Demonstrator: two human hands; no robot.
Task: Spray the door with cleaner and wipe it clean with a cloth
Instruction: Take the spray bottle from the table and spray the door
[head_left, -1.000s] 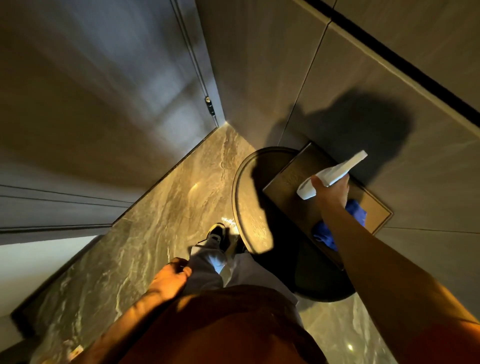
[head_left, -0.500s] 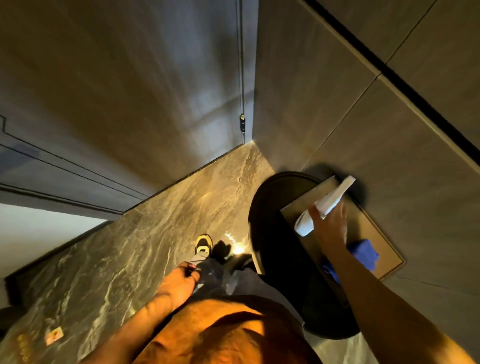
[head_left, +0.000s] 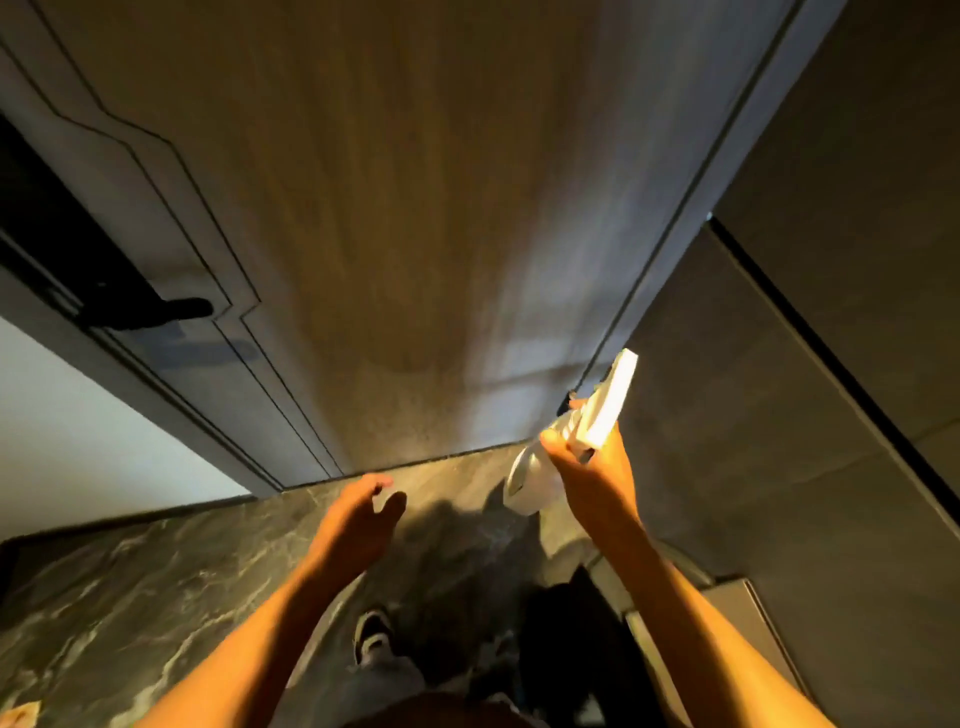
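Observation:
A tall grey-brown door (head_left: 405, 218) fills the view ahead, with a black lever handle (head_left: 156, 312) at its left edge. My right hand (head_left: 592, 467) is shut on a white spray bottle (head_left: 608, 400), held up near the door's lower right corner, nozzle end pointing up toward the door frame. My left hand (head_left: 358, 514) hovers empty over the floor in front of the door, fingers apart. No cloth is in view.
Dark marbled floor (head_left: 130, 587) runs to the door's threshold. A grey wall panel (head_left: 779, 389) stands to the right. The rim of a dark round table with a tray (head_left: 727, 613) shows at lower right. My shoe (head_left: 371, 636) is below.
My right hand lifted the spray bottle off the tray and swung it left toward the door. My left hand rose from my side. The view turned from the table to the door.

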